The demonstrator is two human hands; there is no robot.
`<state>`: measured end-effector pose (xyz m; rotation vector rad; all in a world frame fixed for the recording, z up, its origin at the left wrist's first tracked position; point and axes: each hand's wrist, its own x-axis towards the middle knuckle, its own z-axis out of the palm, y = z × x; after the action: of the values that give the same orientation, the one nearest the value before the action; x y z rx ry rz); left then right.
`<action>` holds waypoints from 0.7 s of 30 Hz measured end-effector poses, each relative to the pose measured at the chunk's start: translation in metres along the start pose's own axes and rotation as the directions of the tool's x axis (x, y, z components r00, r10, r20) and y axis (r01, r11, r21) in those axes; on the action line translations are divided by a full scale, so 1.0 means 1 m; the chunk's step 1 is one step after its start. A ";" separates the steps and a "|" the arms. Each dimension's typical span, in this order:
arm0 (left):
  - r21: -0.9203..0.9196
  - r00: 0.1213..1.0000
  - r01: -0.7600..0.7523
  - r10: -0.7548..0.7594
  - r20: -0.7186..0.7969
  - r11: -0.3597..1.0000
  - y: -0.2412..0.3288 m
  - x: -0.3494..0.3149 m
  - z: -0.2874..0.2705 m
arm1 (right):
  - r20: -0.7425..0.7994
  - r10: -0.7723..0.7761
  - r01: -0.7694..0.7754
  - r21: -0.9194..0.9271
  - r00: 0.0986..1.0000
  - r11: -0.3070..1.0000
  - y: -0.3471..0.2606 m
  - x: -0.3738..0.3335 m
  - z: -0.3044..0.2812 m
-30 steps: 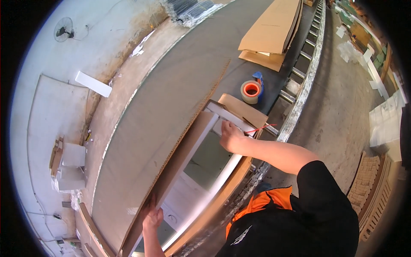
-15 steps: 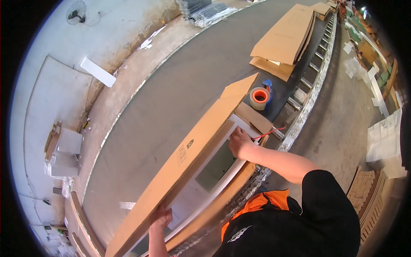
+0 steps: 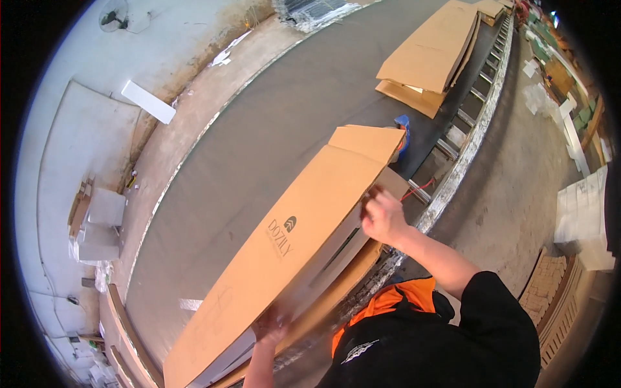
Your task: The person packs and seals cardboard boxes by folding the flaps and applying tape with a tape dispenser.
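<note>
A long brown cardboard box (image 3: 304, 207) lies on the dark belt in front of me, its wide top flap tilted down over a white-lined inside (image 3: 236, 352). My right hand (image 3: 383, 216) is at the flap's far right corner, fingers curled at its edge. My left hand (image 3: 272, 326) is by the flap's lower edge towards me; its fingers are blurred and partly hidden under the board. Beyond the flap's far end, a blue tape dispenser (image 3: 403, 123) shows only in part.
A stack of flattened cardboard (image 3: 430, 48) lies farther along the belt (image 3: 259, 136). Metal rollers (image 3: 446, 149) and a pale rail (image 3: 475, 139) run along its right side. A thin red cord (image 3: 424, 186) hangs near the rollers. White blocks (image 3: 585, 213) stand at the right.
The flap has swung down towards me, covering more of the white inside and most of the tape dispenser. My right hand has moved slightly right to the flap's corner; my left shifted right.
</note>
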<state>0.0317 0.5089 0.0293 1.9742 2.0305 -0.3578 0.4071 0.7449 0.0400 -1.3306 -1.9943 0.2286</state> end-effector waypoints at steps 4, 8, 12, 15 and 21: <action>0.026 0.893 -0.231 0.223 -0.391 0.973 0.002 0.007 0.008 | 0.157 -0.343 0.342 0.037 0.926 0.939 -0.009 -0.006 0.022; -0.108 0.908 -0.194 0.138 -0.395 0.975 0.003 0.001 0.018 | 0.075 -0.323 0.327 -0.064 0.944 0.943 -0.022 -0.017 0.030; -0.047 0.935 -0.055 0.035 -0.354 0.997 0.017 0.006 0.009 | 0.174 -0.295 0.291 0.049 0.940 0.956 -0.011 -0.018 0.032; 0.010 0.924 -0.052 0.052 -0.378 0.999 -0.006 -0.003 0.032 | 0.204 -0.194 0.199 -0.001 0.959 0.980 -0.022 -0.012 0.023; 0.360 0.921 -0.182 0.287 -0.264 0.915 -0.008 0.008 0.057 | 0.074 0.135 -0.143 0.121 0.988 0.982 0.002 -0.034 0.022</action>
<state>0.0252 0.4952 -0.0268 2.6024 1.9718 -0.3677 0.4012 0.7221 0.0072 -1.3985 -1.9078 0.4611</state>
